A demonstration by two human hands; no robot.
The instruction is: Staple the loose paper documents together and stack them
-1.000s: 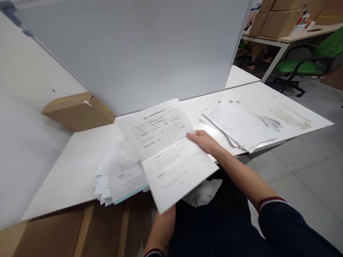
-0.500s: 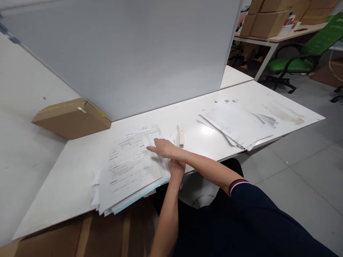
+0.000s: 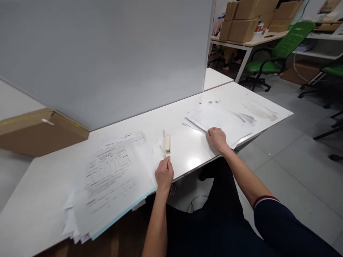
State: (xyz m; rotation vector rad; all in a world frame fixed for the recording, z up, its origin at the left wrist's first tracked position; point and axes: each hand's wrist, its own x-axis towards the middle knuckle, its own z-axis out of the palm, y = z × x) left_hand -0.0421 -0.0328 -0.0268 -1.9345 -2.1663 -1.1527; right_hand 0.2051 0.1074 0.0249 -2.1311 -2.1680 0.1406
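While the right hand [image 3: 217,138] curls at the near edge of the paper pile [image 3: 227,123] on the white table [image 3: 184,148], pinching or merely touching I can't tell, the left hand [image 3: 164,174] is curled too, its hold unclear, just short of a cream oblong object [image 3: 167,143]. Printed sheets [image 3: 112,178] spread leftward, a grey board [image 3: 120,53] standing behind. White, loosely fanned, the pile is partly covered by the right hand.

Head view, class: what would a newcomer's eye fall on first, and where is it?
Probably the big grey-white board, filling the upper left behind the white table. Next come the printed sheets at the table's near left and the paler stack farther right, where the right hand rests at its near edge. The green chair stands out at upper right.
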